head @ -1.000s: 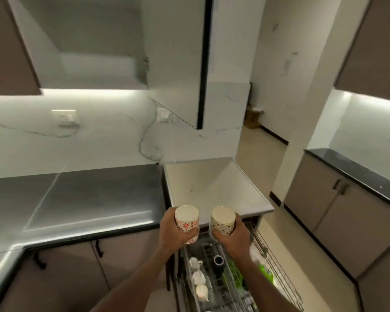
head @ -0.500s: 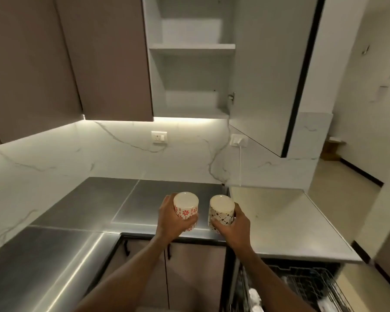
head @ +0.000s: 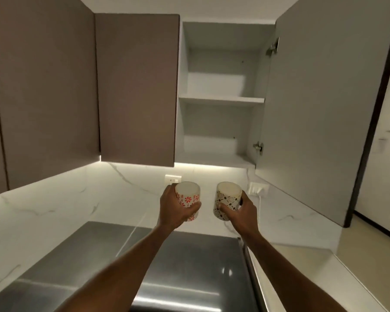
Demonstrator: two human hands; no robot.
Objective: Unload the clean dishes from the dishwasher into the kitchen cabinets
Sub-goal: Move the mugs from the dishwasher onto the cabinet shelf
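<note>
1. Below the open cabinet, two cups are held side by side above the steel counter [head: 189, 266]. The left hand [head: 173, 210] is wrapped round the red-flowered cup [head: 188, 200], thumb across its front. The right hand [head: 241, 210] is clamped on the black-patterned cup [head: 227, 200], its fingertips [head: 221, 207] pressed to the wall.

2. Both cups are kept upright, long axis running toward 12 o'clock, rims uppermost. They are near each other but apart.

3. From the fingers the open cabinet [head: 221, 100] lies at 12 o'clock, slightly toward 1 o'clock. The right hand is judged nearer to the opening; the left hand sits under the edge of the closed brown door [head: 137, 86].

4. The coming move is judged to be a lift up and forward onto the lower shelf [head: 212, 158], the cups' bases being raised over its front lip.

5. Nothing is seen on the lower shelf or the middle shelf [head: 221, 100]; the top compartment is only partly shown.

6. The cabinet door [head: 313, 109] is swung open at 2 o'clock, well clear of the right hand.
</note>
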